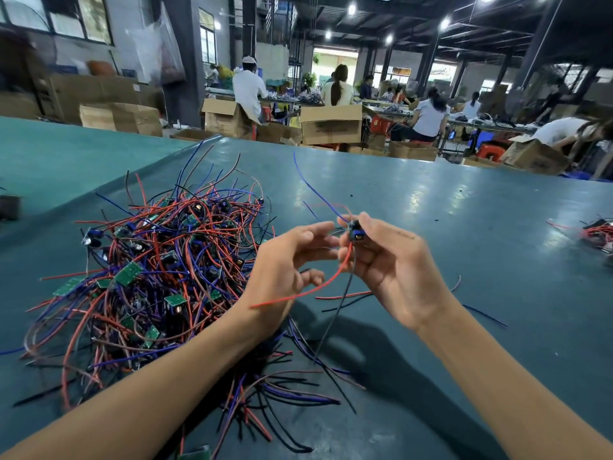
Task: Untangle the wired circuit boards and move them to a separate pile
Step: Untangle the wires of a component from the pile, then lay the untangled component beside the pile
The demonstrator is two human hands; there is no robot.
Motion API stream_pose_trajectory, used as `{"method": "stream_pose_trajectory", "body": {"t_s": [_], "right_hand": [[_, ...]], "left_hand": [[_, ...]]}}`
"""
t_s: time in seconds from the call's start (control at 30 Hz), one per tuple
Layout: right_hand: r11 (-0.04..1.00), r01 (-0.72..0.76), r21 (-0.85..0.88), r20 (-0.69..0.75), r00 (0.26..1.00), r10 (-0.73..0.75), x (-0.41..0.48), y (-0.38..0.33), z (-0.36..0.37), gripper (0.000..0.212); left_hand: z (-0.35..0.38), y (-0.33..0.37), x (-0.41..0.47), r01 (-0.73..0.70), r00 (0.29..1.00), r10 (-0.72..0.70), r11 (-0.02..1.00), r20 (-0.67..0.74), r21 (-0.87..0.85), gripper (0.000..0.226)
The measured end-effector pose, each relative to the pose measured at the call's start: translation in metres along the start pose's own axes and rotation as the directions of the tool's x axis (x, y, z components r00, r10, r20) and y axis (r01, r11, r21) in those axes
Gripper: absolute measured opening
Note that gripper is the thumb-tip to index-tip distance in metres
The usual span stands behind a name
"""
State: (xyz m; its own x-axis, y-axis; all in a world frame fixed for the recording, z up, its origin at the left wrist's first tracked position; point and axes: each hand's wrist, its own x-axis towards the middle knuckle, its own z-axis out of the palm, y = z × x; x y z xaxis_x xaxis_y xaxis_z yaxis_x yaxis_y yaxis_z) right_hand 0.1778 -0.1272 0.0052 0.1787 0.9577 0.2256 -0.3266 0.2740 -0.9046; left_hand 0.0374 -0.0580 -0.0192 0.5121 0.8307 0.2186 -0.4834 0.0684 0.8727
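Teal work table [464, 227]: fills the middle and lower frame, glossy, with seams running away toward the upper left. Tangled heap of wired circuit boards [159, 260]: left of centre on the table, red, blue and black leads knotted around small green boards. Cardboard cartons [330, 127]: across the upper frame behind the table; the centre one bears dark print too blurred to read. Left hand [285, 267]: centre frame, raised above the heap's right edge, palm turned right, lower fingers curled, thumb and forefinger reaching toward the right hand; whether they pinch a lead cannot be told. Right hand [394, 260]: just right of centre, palm turned left, thumb and fingertips pinching the single wired circuit board [355, 232], held clear of the table between both hands. Second small pile [597, 232]: far right edge, well apart from the heap. Red lead [318, 287]: curves down-left from the board across the left hand. Black lead [335, 313]: hangs downward. Blue lead [315, 190]: rises up-left.
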Motion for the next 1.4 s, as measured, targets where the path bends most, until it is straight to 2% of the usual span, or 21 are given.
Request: {"method": "stream_pose_trajectory", "body": {"t_s": [0.07,0.17,0.27,0.4,0.5,0.67,0.9,1.03,1.1,1.27,1.4], "right_hand": [[1.0,-0.027,0.01,-0.059,0.998,0.027,-0.005,0.007,-0.007,0.03],[0.997,-0.073,-0.004,-0.081,0.994,0.073,-0.011,0.015,-0.011,0.027],[0.994,-0.107,-0.033,-0.045,0.993,0.105,-0.015,0.02,-0.013,0.028],[0.996,-0.064,-0.054,0.001,0.998,0.064,-0.019,0.021,-0.011,0.02],[0.996,-0.025,-0.089,-0.015,1.0,0.024,-0.019,0.022,-0.009,0.022],[0.976,-0.003,-0.218,-0.022,1.0,-0.002,-0.021,0.029,-0.008,0.022],[0.962,0.047,-0.27,-0.007,0.999,-0.051,-0.023,0.031,-0.007,0.024],[0.953,0.032,-0.303,-0.031,0.999,-0.043,-0.023,0.032,-0.006,0.03],[0.942,0.035,-0.333,-0.035,0.998,-0.049,-0.025,0.033,-0.005,0.026],[0.917,0.076,-0.392,-0.028,0.995,-0.094,-0.028,0.033,-0.003,0.028],[0.886,0.088,-0.455,-0.022,0.994,-0.11,-0.029,0.034,-0.001,0.028]], "left_hand": [[-0.003,0.0,-0.001,0.002,0.998,0.001,0.999,0.063,-0.038,0.038],[-0.004,-0.004,-0.002,-0.056,0.995,0.044,0.99,0.093,0.132,0.023],[-0.006,-0.009,-0.003,-0.045,0.995,0.022,0.972,0.099,0.231,0.026],[-0.009,-0.01,-0.003,0.019,0.991,-0.05,0.97,0.122,0.244,0.029],[-0.01,-0.012,-0.003,0.003,0.988,-0.043,0.964,0.145,0.266,0.028],[-0.011,-0.013,-0.002,-0.002,0.987,-0.042,0.962,0.154,0.271,0.028],[-0.009,-0.012,-0.003,0.074,0.975,-0.109,0.981,0.194,0.182,0.04],[-0.008,-0.011,-0.004,0.107,0.969,-0.134,0.985,0.209,0.137,0.031],[-0.008,-0.01,-0.005,0.105,0.969,-0.134,0.984,0.208,0.145,0.027],[-0.007,-0.008,-0.005,0.095,0.976,-0.124,0.982,0.18,0.164,0.042],[-0.009,-0.008,-0.003,0.112,0.97,-0.14,0.983,0.2,0.146,0.036]]}}
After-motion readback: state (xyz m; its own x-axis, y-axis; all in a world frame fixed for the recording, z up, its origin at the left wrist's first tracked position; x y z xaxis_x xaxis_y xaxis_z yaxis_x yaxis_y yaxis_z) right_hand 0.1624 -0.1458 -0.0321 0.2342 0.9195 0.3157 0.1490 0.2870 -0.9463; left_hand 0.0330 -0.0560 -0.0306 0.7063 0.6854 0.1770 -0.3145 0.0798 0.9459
